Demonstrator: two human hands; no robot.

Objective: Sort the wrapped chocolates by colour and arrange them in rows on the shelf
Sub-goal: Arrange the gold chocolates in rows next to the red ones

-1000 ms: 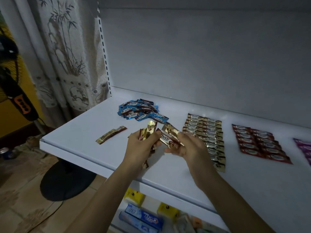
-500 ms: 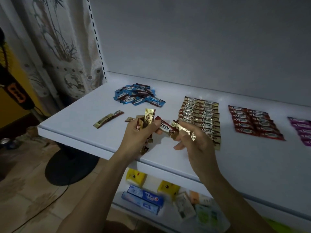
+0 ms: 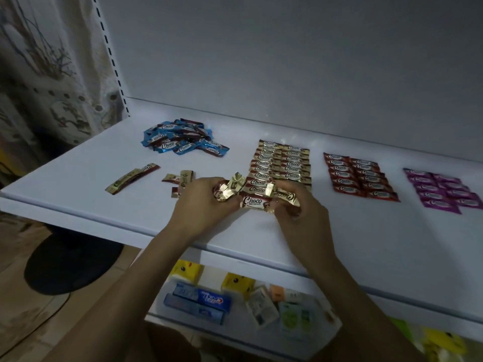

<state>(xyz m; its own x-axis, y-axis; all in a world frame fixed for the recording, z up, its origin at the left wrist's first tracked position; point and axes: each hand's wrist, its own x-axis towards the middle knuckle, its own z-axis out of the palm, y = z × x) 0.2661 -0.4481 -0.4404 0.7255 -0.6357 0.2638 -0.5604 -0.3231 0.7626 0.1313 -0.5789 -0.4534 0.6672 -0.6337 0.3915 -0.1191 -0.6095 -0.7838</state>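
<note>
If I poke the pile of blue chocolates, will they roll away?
Probably not. The blue chocolates look flat, so they would likely slide rather than roll. Their shiny wrappers and the smooth white shelf suggest they would slip easily. They lie loosely heaped, so the top ones would probably tumble off first.

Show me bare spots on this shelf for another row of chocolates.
Widest: the shelf front, bordered by the red rows and purple rows behind and the front edge. Also the gap between the blue pile and gold rows, and the strip along the back wall. Crowded: the centre, where the left hand and right hand grip gold chocolates beside loose gold pieces.
</note>
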